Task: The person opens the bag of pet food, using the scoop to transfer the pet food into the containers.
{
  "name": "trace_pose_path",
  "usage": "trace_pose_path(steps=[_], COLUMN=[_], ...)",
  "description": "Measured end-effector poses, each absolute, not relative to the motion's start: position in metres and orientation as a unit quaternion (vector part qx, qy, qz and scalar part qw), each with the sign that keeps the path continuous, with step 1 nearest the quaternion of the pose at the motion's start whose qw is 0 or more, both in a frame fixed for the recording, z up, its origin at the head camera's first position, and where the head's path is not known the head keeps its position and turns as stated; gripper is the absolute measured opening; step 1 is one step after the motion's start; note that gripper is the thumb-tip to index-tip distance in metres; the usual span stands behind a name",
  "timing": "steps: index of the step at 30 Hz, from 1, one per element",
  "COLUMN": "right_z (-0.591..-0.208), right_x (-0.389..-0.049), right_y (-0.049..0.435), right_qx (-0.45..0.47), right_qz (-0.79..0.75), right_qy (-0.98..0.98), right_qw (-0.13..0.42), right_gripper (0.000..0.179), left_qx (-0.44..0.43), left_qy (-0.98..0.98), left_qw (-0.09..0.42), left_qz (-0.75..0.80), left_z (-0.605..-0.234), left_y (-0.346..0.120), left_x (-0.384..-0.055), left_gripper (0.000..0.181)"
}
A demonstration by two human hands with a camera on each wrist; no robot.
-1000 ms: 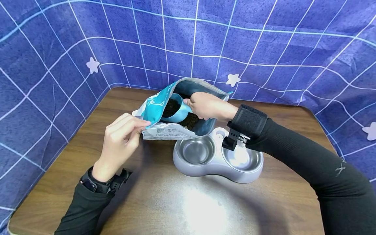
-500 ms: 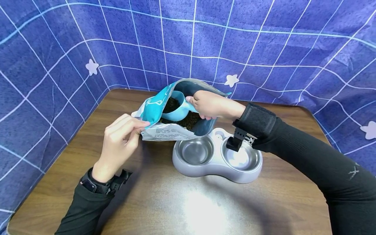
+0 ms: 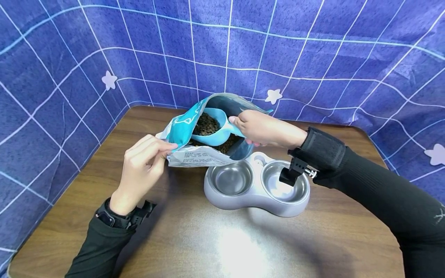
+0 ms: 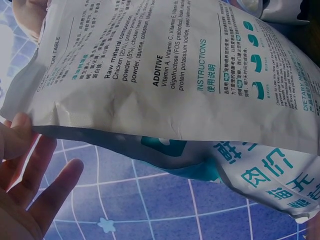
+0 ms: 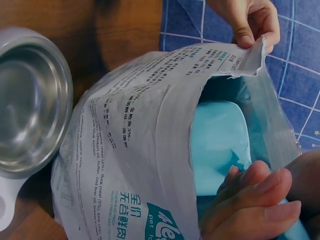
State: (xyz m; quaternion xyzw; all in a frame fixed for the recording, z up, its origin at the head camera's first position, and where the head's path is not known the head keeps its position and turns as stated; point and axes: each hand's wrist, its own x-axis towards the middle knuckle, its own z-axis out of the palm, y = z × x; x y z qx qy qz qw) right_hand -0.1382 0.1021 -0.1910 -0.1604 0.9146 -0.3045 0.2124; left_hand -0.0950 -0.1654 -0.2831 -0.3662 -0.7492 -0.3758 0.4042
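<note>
A white and teal pet food bag (image 3: 205, 156) stands with its mouth wide apart at the back of the table. My left hand (image 3: 140, 166) pinches the left corner of its rim between thumb and fingers, seen also in the left wrist view. Inside the mouth is a light blue scoop (image 3: 219, 137), heaped with brown kibble (image 3: 207, 125). My right hand (image 3: 259, 127) grips the scoop's handle, knuckles up, over the bag's right side. In the right wrist view the scoop (image 5: 220, 145) shows its underside, and the curled fingers (image 5: 255, 200) lie by its handle.
A pale grey double feeder (image 3: 257, 200) with two steel bowls stands just in front of the bag; the left bowl (image 3: 232, 179) is bare metal. A blue gridded cloth (image 3: 174, 50) with star shapes hangs behind the wooden table (image 3: 174, 231).
My right hand has drawn back to the right and the scoop has come up with it, tilting level so that its heap of kibble shows. My left hand keeps its hold on the bag.
</note>
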Motion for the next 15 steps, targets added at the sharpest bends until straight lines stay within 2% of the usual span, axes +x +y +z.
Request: trace_pose_path(steps=[8, 15], right_z=[-0.189, -0.187], right_x=[-0.133, -0.13], right_y=[0.111, 0.12], right_qx=[-0.164, -0.165], right_qz=[-0.315, -0.323], right_qy=[0.913, 0.912], right_qw=[0.201, 0.192], right_gripper=[0.04, 0.036], left_qx=[-0.367, -0.36], left_qy=[-0.748, -0.743], left_qw=[0.406, 0.411], left_qz=[-0.375, -0.385], left_z=[-0.284, -0.285], left_y=[-0.165, -0.164], left_x=[-0.096, -0.098], left_gripper=[0.024, 0.018])
